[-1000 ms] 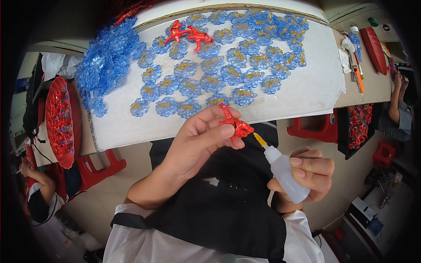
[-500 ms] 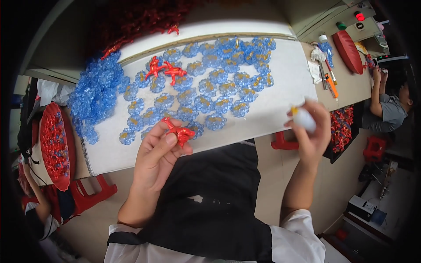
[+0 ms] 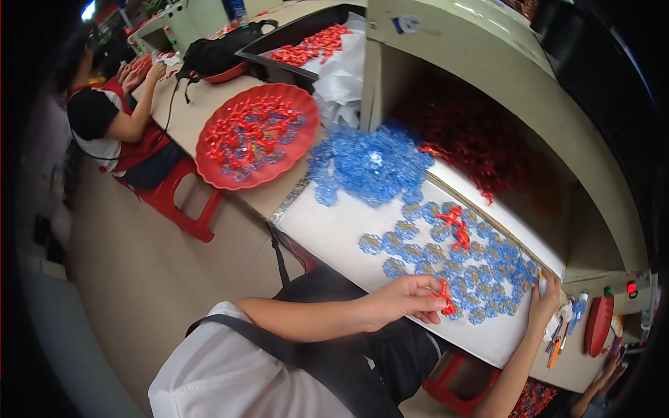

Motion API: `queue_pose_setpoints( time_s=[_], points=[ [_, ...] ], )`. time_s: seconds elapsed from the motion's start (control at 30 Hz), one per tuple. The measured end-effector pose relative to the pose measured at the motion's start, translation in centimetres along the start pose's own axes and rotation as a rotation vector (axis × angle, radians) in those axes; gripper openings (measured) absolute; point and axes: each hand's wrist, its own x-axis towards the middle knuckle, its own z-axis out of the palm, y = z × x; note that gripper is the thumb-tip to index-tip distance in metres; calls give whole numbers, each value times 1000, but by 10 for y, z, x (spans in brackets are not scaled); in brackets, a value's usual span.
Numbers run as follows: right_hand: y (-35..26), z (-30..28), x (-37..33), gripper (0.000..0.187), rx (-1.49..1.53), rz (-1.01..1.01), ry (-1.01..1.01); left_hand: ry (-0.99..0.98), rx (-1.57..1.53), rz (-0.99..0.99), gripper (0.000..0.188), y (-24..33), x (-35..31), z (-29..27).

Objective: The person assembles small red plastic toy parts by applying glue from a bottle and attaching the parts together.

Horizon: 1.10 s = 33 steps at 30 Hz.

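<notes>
My left hand (image 3: 408, 301) pinches a small glossy red figurine (image 3: 444, 298) between thumb and fingers, just above the near edge of the white work surface (image 3: 327, 244). At the board's right end, my right hand (image 3: 546, 301) is wrapped round a small white bottle (image 3: 542, 284) with a yellow tip; the fingers hide most of it. Between the hands lie rows of translucent blue, cloud-shaped plastic pieces (image 3: 412, 252) with golden-yellow patches. Two more red figurines (image 3: 460, 237) rest among them. A thick heap of blue pieces (image 3: 373, 167) is piled at the board's far left corner.
A round red scalloped tray (image 3: 209, 164) of red and blue pieces stands left of the board. Behind the board, a dark shelf opening (image 3: 481, 125) holds many red parts. A co-worker (image 3: 118, 118) sits at far left. Pens and an orange cutter (image 3: 555, 352) lie right.
The view has swung left, bringing the round tray and co-worker into fuller sight. My right hand has moved with the bottle to the board's right end. My left hand still grips the figurine.
</notes>
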Motion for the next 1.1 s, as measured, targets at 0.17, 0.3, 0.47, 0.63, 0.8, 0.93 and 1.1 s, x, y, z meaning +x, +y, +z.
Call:
queue_pose_setpoints(
  time_s=[0.17,0.3,0.47,0.63,0.8,0.93,1.1],
  points=[
    [42,10,-8,46,-30,111,114,-86,-49,33,20,2,-6,-2],
    [58,1,-20,48,-42,150,114,-125,-39,68,19,3,-6,-9],
    [74,-4,-11,39,-81,210,60,-132,-50,95,17,7,-22,-13],
    [119,-9,-15,28,331,470,-32,-147,-78,83,18,4,-24,-12],
    [55,-48,-46,25,413,505,83,-138,-123,37,19,7,-31,-6],
    [-74,-61,-77,18,831,236,96,-98,-63,-28,22,8,-25,-9],
    [-125,-60,-120,20,1221,7,-72,-197,-67,-199,21,-3,-14,4]
  ],
)
